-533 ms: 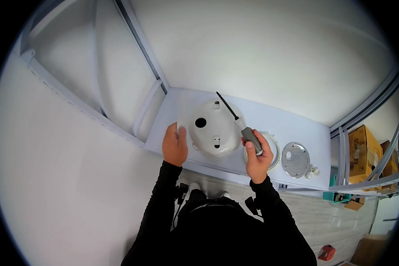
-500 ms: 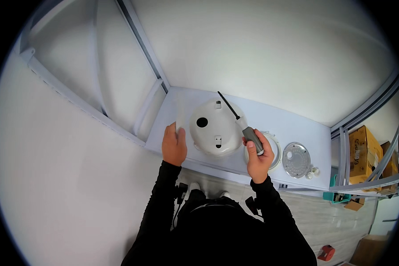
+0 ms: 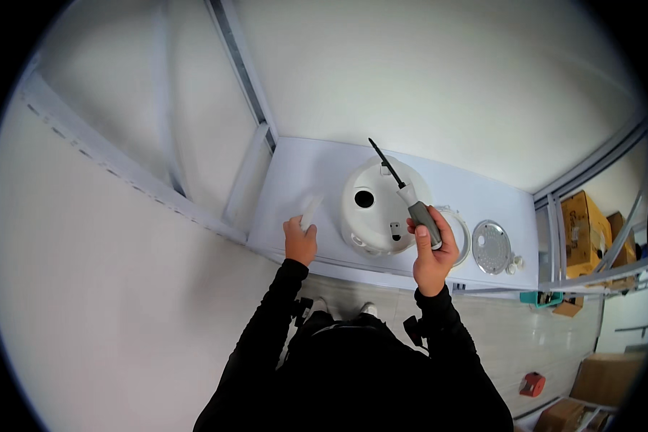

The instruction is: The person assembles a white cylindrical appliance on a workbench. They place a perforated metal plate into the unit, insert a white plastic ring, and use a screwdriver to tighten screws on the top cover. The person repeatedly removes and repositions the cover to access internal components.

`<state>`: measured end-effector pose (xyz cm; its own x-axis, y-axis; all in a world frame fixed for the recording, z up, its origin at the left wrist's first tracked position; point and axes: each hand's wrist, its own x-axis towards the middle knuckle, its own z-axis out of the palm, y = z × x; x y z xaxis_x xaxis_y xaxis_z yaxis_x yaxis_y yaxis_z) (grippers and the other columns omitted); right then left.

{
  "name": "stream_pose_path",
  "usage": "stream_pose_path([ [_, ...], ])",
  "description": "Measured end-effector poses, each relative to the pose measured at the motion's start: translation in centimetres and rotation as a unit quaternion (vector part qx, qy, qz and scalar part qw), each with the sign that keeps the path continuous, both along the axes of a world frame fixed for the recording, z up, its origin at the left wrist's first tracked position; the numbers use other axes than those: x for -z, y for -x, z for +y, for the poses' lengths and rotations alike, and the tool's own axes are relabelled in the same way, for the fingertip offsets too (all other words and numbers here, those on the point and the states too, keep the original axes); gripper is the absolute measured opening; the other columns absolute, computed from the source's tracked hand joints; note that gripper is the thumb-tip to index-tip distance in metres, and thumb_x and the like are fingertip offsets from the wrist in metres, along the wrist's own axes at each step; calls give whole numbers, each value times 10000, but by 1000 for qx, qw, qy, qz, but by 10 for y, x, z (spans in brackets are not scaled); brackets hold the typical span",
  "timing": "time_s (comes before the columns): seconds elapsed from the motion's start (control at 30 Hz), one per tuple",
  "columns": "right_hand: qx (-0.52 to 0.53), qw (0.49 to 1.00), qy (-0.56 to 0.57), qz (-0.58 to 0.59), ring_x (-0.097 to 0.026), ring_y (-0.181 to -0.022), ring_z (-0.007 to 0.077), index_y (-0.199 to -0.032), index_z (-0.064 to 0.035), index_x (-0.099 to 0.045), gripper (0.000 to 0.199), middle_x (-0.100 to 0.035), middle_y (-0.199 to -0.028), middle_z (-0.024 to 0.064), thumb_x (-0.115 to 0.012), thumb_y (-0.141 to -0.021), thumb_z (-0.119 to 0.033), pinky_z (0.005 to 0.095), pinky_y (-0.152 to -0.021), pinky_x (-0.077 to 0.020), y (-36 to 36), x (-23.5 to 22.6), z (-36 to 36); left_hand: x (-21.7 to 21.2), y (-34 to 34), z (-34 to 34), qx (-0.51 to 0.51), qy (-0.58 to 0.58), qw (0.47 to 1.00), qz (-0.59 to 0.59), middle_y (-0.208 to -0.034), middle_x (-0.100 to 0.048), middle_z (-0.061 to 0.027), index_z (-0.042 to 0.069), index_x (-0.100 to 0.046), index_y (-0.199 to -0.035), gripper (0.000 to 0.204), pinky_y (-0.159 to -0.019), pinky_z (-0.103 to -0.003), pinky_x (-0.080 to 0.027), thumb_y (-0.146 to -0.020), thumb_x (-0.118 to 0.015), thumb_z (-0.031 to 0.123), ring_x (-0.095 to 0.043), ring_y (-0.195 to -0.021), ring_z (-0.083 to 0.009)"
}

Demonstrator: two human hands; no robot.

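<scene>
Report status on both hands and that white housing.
Right hand gripping screwdriver, tip up and away. Left hand holding small white part. White domed housing on table between them, nothing blocking it.

- White table (image 3: 302, 169), bare surface left of the fingers.
- Round white appliance (image 3: 381, 209) between both hands' fingers.
- Round metal lid (image 3: 491, 247) lying right of the fingers.

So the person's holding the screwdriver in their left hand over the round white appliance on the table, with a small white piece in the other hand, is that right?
Not quite. The screwdriver is in the right hand, not the left, as the head view shows. It is held over the round white appliance on the table, and the small white piece is in the left hand.
</scene>
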<state>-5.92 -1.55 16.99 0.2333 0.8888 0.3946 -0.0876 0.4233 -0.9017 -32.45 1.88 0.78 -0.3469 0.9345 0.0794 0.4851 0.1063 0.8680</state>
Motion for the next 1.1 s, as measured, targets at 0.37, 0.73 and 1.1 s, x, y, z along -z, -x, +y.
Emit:
stream_pose_path([
  [0.37,91,996,18,-3,-706,-1001,223,-1346,77,-558,417,-680,-1207,183,-671,-994,-115,343,-894,-573,44,4,-24,23,15,22,63,75,993,66,-1261,-572,-262,-49,-530,-1309,530,-970,-449,-486,-925,-682,282,-604,-1123,-391],
  [0.73,175,984,23,3,-714,-961,222,-1343,84,-556,412,-683,-1177,189,-668,-992,-99,329,-854,-576,58,1,-34,24,15,37,170,77,979,84,-1119,-627,-222,-44,-498,-1327,752,-892,-446,-527,-780,-840,344,-650,-1003,-359],
  [1.1,209,978,-1,9,-699,-1000,235,-1425,55,-472,465,-623,-1295,191,-613,-1027,-141,350,-879,-567,48,11,-33,-3,8,38,187,63,972,127,-1156,-586,-205,-9,-500,-1300,632,-888,-453,-517,-830,-797,292,-618,-1045,-370],
])
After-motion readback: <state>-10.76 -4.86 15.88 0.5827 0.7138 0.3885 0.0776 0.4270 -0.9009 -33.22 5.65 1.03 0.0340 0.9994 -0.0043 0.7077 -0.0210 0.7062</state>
